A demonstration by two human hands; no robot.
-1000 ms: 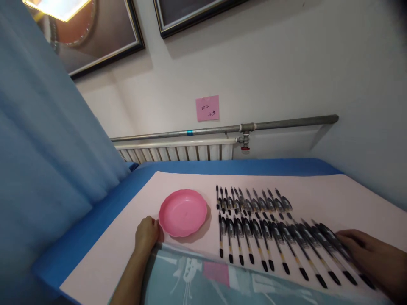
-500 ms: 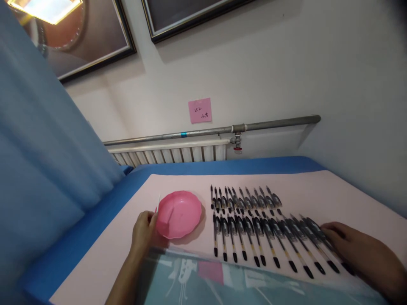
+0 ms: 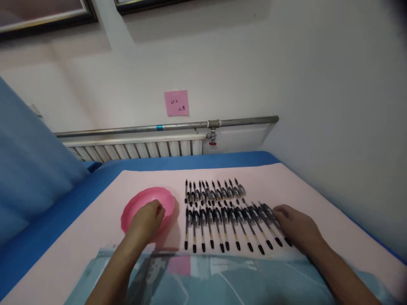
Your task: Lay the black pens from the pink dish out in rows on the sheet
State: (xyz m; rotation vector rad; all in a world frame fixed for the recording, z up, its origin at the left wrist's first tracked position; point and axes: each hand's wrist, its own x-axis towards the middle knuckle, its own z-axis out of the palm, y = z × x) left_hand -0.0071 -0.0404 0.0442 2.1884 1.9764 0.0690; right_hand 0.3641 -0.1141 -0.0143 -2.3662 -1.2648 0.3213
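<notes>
A pink plastic plate lies on a pale pink sheet. My left hand hangs over the plate's near side with its fingers curled down into it; whatever they may hold is hidden. To the right of the plate, black pens lie in two rows, a far row and a near row. My right hand rests on the right end of the near row, fingers stretched flat across the last pens.
The pink sheet covers a blue surface. A teal patterned cloth lies along the near edge. Behind are a radiator, a metal pipe, a pink sticky note on the wall, and a blue curtain at left.
My left hand has moved from the plate's left rim to over the plate; a thin white stick seen in it half a second ago no longer shows. The view has swung left and down.
</notes>
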